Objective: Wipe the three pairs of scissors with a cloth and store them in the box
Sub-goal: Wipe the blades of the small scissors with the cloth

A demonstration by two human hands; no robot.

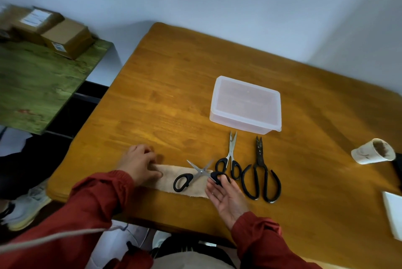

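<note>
Looking at the lower middle of the frame, one pair of scissors lies blades open on a beige cloth, presumably so both edges can be wiped. The left hand sits on the cloth's left end with its fingers bent down, probably pinning it; I can't tell if they actually pinch it. The right hand is palm up, fingers loosely spread, tips touching the black plastic handle. Just right of it wait slim steel scissors and dark, rough-looking iron shears, both on the glossy wooden counter. The box above them is frosted plastic, with its lid still on.
</note>
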